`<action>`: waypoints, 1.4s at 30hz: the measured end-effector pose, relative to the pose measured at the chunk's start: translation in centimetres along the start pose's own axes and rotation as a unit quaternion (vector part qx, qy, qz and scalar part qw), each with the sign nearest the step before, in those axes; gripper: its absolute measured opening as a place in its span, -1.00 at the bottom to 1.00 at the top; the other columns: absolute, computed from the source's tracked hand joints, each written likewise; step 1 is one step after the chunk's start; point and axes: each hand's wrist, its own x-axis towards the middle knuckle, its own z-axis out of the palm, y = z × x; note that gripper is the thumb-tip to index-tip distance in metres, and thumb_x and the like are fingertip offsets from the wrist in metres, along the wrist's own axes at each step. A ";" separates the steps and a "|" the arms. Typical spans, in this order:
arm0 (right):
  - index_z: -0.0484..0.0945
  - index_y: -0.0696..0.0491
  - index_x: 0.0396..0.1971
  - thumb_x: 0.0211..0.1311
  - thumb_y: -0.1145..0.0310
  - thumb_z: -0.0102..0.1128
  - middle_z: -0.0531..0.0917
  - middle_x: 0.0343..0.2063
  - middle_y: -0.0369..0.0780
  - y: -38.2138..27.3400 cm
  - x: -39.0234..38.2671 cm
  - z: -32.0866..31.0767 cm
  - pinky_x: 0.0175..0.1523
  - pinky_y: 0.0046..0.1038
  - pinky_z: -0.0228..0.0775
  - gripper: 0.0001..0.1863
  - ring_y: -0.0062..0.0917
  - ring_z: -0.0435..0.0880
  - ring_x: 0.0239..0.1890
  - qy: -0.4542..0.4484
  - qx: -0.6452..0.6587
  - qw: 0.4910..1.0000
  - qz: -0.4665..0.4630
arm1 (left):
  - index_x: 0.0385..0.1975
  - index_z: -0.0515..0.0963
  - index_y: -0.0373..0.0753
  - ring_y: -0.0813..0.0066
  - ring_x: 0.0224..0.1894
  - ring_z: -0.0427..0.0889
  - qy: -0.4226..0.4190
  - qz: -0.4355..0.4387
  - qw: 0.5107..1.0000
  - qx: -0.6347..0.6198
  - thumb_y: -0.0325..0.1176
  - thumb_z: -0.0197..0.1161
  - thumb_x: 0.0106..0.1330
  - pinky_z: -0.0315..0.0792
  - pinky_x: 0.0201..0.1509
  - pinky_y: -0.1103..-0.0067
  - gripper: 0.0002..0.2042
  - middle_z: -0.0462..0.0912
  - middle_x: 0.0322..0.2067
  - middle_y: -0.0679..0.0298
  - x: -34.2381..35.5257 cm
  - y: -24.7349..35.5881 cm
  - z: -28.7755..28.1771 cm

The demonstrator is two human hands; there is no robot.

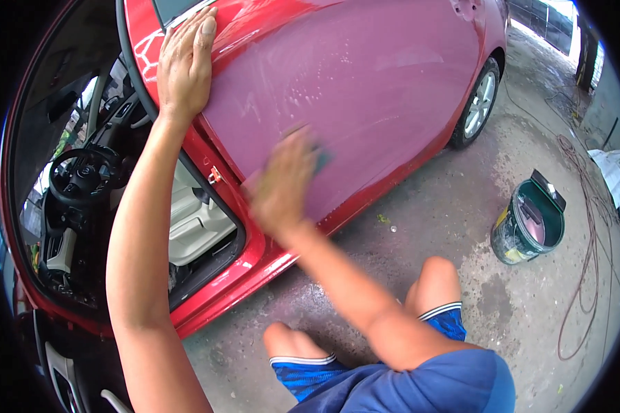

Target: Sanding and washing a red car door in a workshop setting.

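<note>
My left hand lies flat, fingers stretched out, on the upper edge of a red car's rear door, near the frame of the open front doorway. Most of that door is covered in a dull pinkish-purple coat with whitish streaks and droplets. Smeared by motion, my right hand presses on the lower front part of the panel. Under its fingers shows the edge of a dark sanding block; the rest is covered by the hand.
At the right, a dark green bucket stands on the stained concrete floor, with pinkish liquid inside and a dark flat piece on its rim. A long cord lies beyond it. The car's rear wheel and steering wheel are in view.
</note>
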 end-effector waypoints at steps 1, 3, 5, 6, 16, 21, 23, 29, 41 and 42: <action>-0.03 0.46 0.45 0.53 -0.03 -0.25 0.01 0.45 0.37 -2.8 -4.3 2.3 0.57 0.20 -0.40 -0.15 0.29 -0.14 0.55 -0.003 0.037 0.999 -0.027 | 0.28 0.55 -0.17 0.14 0.42 0.41 0.004 0.004 1.000 -0.013 0.00 -0.28 0.65 -0.02 0.60 0.21 -0.46 0.60 0.24 0.08 0.4 0.4 0.8; -0.19 0.42 0.49 0.55 -0.01 -0.23 -0.10 0.49 0.36 -2.2 -4.0 1.5 0.56 0.23 -0.48 -0.13 0.24 -0.24 0.57 -0.054 0.041 0.998 0.004 | 0.23 0.59 -0.19 0.17 0.41 0.43 0.009 0.011 1.000 -0.013 0.09 -0.20 0.63 0.05 0.58 0.24 -0.44 0.62 0.21 0.10 -0.5 -1.2 -0.2; -0.21 0.41 0.50 0.59 -0.05 -0.31 -0.20 0.53 0.28 8.7 3.6 -2.1 0.61 0.08 -0.50 -0.13 0.14 -0.31 0.60 0.062 -0.036 0.997 -0.009 | 0.24 0.58 -0.19 0.17 0.41 0.42 0.006 0.015 1.000 -0.017 0.02 -0.23 0.65 0.03 0.59 0.23 -0.47 0.60 0.23 0.09 0.7 0.0 -0.6; -0.20 0.36 0.52 0.60 -0.10 -0.45 -0.28 0.54 0.26 14.5 7.6 -3.8 0.63 -0.01 -0.57 -0.14 0.02 -0.37 0.62 0.081 -0.015 0.993 0.082 | 0.27 0.55 -0.19 0.18 0.43 0.40 -0.007 0.020 1.000 -0.011 -0.03 -0.26 0.66 0.01 0.59 0.22 -0.48 0.58 0.26 0.09 1.2 0.1 -0.6; -0.32 0.43 0.49 0.56 -0.04 -0.31 -0.31 0.49 0.38 -0.6 -8.1 2.8 0.59 0.16 -0.50 -0.09 0.27 -0.32 0.57 -0.012 0.082 0.996 0.027 | 0.22 0.59 -0.19 0.19 0.44 0.38 -0.003 0.000 1.000 -0.005 0.05 -0.20 0.63 0.01 0.59 0.26 -0.46 0.57 0.27 0.11 0.5 -0.2 0.6; -0.25 0.29 0.54 0.62 -0.07 -0.42 -0.28 0.56 0.16 17.6 6.0 -3.4 0.64 -0.08 -0.53 -0.17 -0.02 -0.33 0.62 0.110 -0.009 0.989 0.097 | 0.19 0.61 -0.24 0.17 0.39 0.45 0.018 0.010 0.999 -0.038 -0.01 -0.19 0.65 0.12 0.54 0.32 -0.48 0.59 0.25 0.11 1.2 0.3 -0.4; -0.24 0.27 0.55 0.61 -0.17 -0.41 -0.25 0.58 0.07 27.5 12.1 -6.4 0.66 -0.20 -0.49 -0.13 -0.17 -0.30 0.64 0.141 0.033 0.960 0.240 | 0.19 0.61 -0.25 0.16 0.38 0.46 0.042 0.007 0.998 -0.047 -0.03 -0.19 0.66 0.14 0.53 0.33 -0.48 0.61 0.23 0.09 1.8 0.9 -0.1; 0.10 0.40 0.44 0.51 0.01 -0.17 0.09 0.47 0.26 -0.7 4.4 -3.2 0.59 0.07 -0.27 -0.20 0.16 -0.02 0.56 -0.093 -0.110 0.990 -0.001 | 0.28 0.54 -0.24 0.18 0.47 0.32 -0.027 -0.041 0.999 -0.021 -0.02 -0.30 0.66 -0.05 0.61 0.27 -0.45 0.51 0.32 0.05 -0.1 0.7 -0.6; -0.06 0.31 0.52 0.57 -0.18 -0.37 -0.13 0.56 0.14 13.6 15.3 -3.4 0.64 -0.05 -0.51 -0.12 -0.03 -0.26 0.63 0.112 -0.007 0.989 0.098 | 0.28 0.54 -0.22 0.15 0.44 0.37 0.000 -0.025 0.999 -0.037 -0.01 -0.27 0.67 0.03 0.58 0.31 -0.46 0.52 0.32 0.09 1.0 1.3 -0.1; 0.05 0.34 0.48 0.51 -0.12 -0.26 0.00 0.53 0.18 6.8 11.3 -1.9 0.61 0.05 -0.37 -0.14 0.07 -0.17 0.60 0.116 -0.051 0.992 -0.006 | 0.28 0.54 -0.21 0.16 0.44 0.37 -0.008 -0.034 0.999 -0.014 -0.02 -0.26 0.67 0.02 0.58 0.31 -0.47 0.52 0.32 0.09 0.5 0.7 0.0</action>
